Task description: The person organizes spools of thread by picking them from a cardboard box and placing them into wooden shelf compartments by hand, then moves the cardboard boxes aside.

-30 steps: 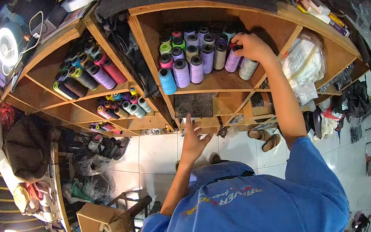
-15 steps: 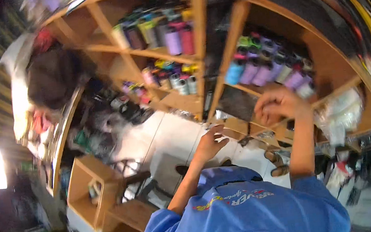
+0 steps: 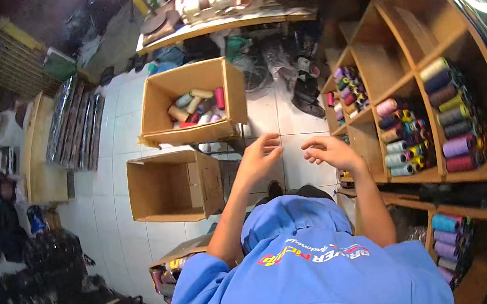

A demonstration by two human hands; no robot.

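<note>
My left hand (image 3: 260, 157) hovers in front of me, its fingers loosely bent and apart, with nothing in it. A short gap away, my right hand (image 3: 333, 153) faces it, fingers also parted and holding nothing. Nearest to the left hand are two open cardboard boxes. The farther box (image 3: 236, 89) contains several thread spools (image 3: 195, 104) in cream, red and white. The nearer box (image 3: 169, 213) shows bare walls inside. Beside my right hand, to its right, a wooden shelf (image 3: 422, 72) holds upright rows of thread cones (image 3: 401, 138) in many colours.
Below the shelf on the right, another cubby unit (image 3: 438, 204) holds blue and purple cones. A third box (image 3: 185, 247) with spools stands by my left elbow. Farther off runs a cluttered workbench (image 3: 228, 25). Dark wrapped bundles (image 3: 73, 124) lie at the left on white floor tiles.
My view has swung left, so the boxes now lie in front and the shelves to the right. My right hand has lowered and come nearer to the left one.
</note>
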